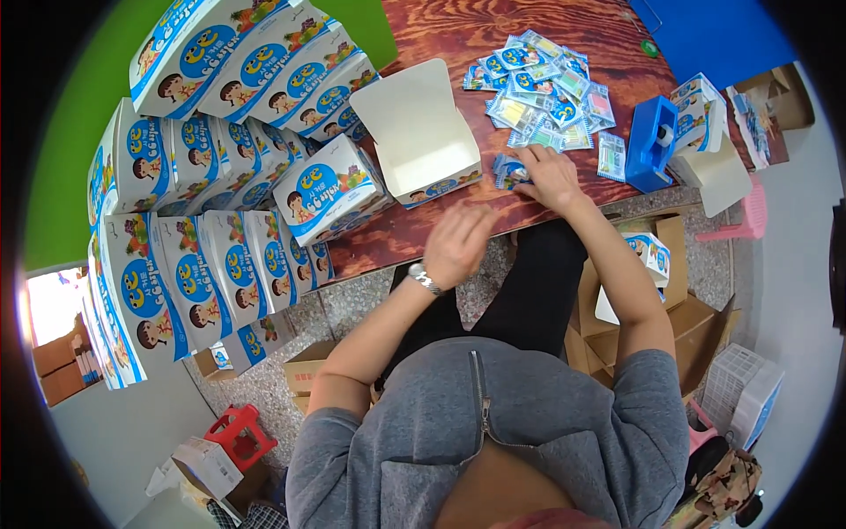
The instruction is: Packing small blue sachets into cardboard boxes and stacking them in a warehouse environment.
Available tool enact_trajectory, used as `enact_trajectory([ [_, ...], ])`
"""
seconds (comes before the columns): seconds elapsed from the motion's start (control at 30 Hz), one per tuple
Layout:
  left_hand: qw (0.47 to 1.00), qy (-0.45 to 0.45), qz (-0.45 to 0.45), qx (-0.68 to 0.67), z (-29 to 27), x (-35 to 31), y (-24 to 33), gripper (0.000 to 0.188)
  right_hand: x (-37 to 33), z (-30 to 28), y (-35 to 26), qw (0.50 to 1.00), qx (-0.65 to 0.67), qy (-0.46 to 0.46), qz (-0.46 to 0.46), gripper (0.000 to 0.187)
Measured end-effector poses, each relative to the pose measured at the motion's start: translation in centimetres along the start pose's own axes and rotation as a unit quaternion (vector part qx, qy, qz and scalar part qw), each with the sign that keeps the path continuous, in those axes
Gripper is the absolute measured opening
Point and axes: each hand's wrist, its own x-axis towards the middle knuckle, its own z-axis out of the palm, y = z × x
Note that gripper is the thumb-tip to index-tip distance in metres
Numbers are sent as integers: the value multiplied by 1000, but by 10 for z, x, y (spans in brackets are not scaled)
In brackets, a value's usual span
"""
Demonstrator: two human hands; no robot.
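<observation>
My right hand point(550, 179) rests at the table's front edge, thumb and fingers closed around the near side of a small blue-and-clear sachet point(508, 171). My left hand point(459, 245) hovers just in front of the table edge, fingers stretched out and loosely together, holding nothing. Beyond my right hand lies a loose heap of similar sachets point(533, 84) with coloured contents. Between the heap and the stacked cartons stands a white carton point(426, 159) with its lid up; its visible inside is bare white. A closed printed carton point(328, 189) sits to its left.
Tall stacks of printed white-and-blue cartons point(185, 256) fill the left side. A blue tape dispenser point(650, 145) stands at the right of the wooden table point(441, 35). Open brown cardboard boxes point(696, 331) sit on the floor to my right. A red stool point(240, 435) is lower left.
</observation>
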Motion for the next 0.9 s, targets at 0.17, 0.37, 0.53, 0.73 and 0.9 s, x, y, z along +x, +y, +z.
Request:
enact_trajectory([
  [0.17,971,43,-160,-173,60,1,8,73,-14,6,10,998,-12,-49,-23,56],
  [0.37,956,6,-213,-202,101,15,-4,93,-38,-6,10,995,39,-4,-88,54],
  [0.53,962,15,-197,-191,112,26,-16,102,-46,6,35,989,128,39,-65,51],
  [0.73,957,-3,-185,-224,93,30,-31,73,-28,-16,21,968,196,-59,-149,55],
  [0.9,982,-7,-58,-182,98,12,-34,37,67,-31,36,958,260,67,-103,34],
])
